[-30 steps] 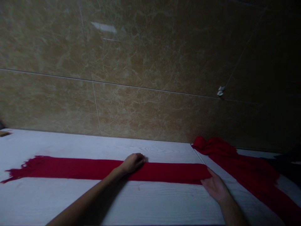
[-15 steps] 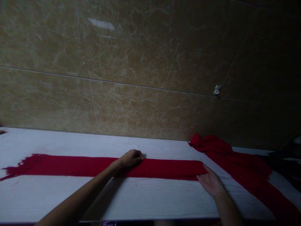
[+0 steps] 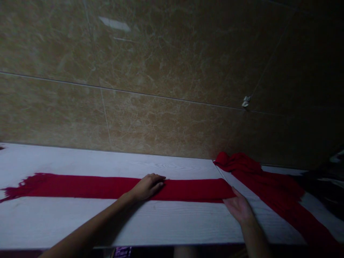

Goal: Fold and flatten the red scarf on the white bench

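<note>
The left hand (image 3: 147,186) lies flat, fingers spread a little, palm down on the middle of the scarf (image 3: 107,187), gripping nothing. The right hand (image 3: 238,207) rests open at the scarf's right end, fingertips touching the fold there; whether it pinches the cloth cannot be told. The scarf runs as a long red strip left to right across the white table (image 3: 166,225), its fringe (image 3: 18,188) at the far left. Right of the fold, more red cloth (image 3: 271,190) trails toward the near right, bunched against the tiled wall (image 3: 161,89) at its far end. Something dark (image 3: 325,182) sits at the right edge.
</note>
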